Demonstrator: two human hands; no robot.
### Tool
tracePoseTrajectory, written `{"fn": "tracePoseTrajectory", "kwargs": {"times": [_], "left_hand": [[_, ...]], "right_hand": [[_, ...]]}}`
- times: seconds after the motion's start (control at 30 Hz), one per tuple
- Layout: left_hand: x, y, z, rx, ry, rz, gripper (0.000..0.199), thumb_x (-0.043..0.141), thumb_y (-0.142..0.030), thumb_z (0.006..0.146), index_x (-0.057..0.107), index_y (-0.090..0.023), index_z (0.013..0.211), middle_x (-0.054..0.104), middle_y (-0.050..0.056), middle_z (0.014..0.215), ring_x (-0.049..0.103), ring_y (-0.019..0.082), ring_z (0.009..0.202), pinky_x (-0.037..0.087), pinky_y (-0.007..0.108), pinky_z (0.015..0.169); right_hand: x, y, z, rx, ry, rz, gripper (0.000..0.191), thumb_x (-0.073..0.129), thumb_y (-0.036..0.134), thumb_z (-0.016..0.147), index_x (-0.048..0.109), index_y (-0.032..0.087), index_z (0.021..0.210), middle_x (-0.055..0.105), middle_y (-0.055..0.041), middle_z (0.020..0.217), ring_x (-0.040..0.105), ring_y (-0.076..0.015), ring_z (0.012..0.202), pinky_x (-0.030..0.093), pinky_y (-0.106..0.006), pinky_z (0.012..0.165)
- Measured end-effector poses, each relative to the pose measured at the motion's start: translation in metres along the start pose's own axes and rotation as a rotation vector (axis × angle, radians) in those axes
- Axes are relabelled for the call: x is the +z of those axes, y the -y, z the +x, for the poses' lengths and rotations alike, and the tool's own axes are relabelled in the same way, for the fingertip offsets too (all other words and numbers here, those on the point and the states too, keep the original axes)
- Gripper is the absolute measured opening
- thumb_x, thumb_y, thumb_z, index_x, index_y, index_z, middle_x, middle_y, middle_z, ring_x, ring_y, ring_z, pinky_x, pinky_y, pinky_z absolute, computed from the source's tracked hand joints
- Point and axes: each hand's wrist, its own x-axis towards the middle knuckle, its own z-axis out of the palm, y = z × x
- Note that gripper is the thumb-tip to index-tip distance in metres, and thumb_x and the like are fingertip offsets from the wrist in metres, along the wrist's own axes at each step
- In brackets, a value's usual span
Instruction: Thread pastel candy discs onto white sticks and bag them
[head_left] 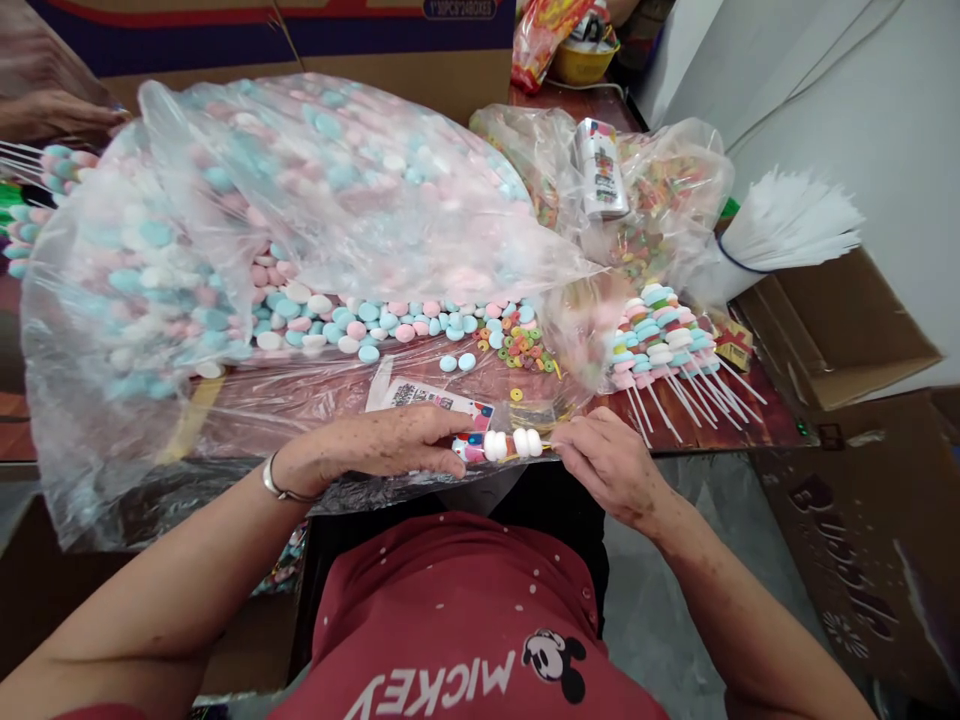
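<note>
Red shirt cloth is nearest in the head view. Just past it, at the front edge of the desk, both hands pinch a short row of white sweets. The left hand grips the end with bright paper; the right hand nips the other end. To do this well, keep the row level and press softly, so nothing cracks or slides. Behind lies a big bag of sweets; finished-looking sticks of sweets sit to the right.
</note>
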Motion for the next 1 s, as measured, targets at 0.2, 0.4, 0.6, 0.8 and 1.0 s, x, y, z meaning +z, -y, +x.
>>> {"fn": "tracePoseTrajectory", "kwargs": {"times": [0.2,0.4,0.6,0.8,1.0], "left_hand": [[0.01,-0.006,0.008,0.09,-0.101,0.09,0.014,0.066,-0.029,0.084,0.066,-0.023,0.097,0.061,0.0,0.074,0.054,0.017,0.064,0.038,0.024,0.062],[0.019,-0.034,0.017,0.146,-0.277,0.371,0.015,0.059,-0.015,0.085,0.064,-0.019,0.098,0.066,0.008,0.083,0.061,0.025,0.079,0.045,0.034,0.078],[0.037,-0.076,-0.003,0.356,-0.671,0.355,0.017,0.063,-0.017,0.085,0.068,-0.025,0.1,0.072,0.009,0.1,0.064,0.027,0.098,0.047,0.039,0.088],[0.063,-0.036,-0.017,0.024,-1.419,-0.516,0.02,0.075,-0.034,0.08,0.066,-0.024,0.095,0.067,0.001,0.084,0.061,0.015,0.075,0.05,0.026,0.069],[0.038,-0.027,0.019,0.187,-1.26,-1.172,0.051,0.088,-0.047,0.059,0.064,-0.016,0.093,0.073,0.007,0.093,0.07,0.02,0.082,0.057,0.032,0.075]], "right_hand": [[0.011,0.006,-0.004,-0.001,0.098,0.094,0.024,0.04,0.02,0.1,0.058,0.018,0.084,0.064,-0.0011,0.072,0.051,-0.0136,0.063,0.036,-0.027,0.066],[0.028,0.026,-0.009,0.343,0.075,0.328,0.023,0.041,0.024,0.098,0.056,0.02,0.082,0.058,0.0015,0.068,0.051,-0.0121,0.061,0.038,-0.024,0.06],[0.043,0.041,-0.011,0.674,-0.144,0.753,0.023,0.045,0.035,0.095,0.057,0.02,0.083,0.055,0.0022,0.068,0.048,-0.0119,0.061,0.04,-0.023,0.058],[0.058,0.052,-0.004,0.792,-0.271,1.028,0.027,0.05,0.043,0.091,0.055,0.021,0.077,0.04,0.0056,0.06,0.034,-0.0102,0.054,0.031,-0.024,0.051],[0.072,0.069,0.009,0.754,-0.222,1.065,0.023,0.053,0.041,0.089,0.059,0.021,0.081,0.045,0.0044,0.061,0.038,-0.0106,0.056,0.032,-0.024,0.053]]}}
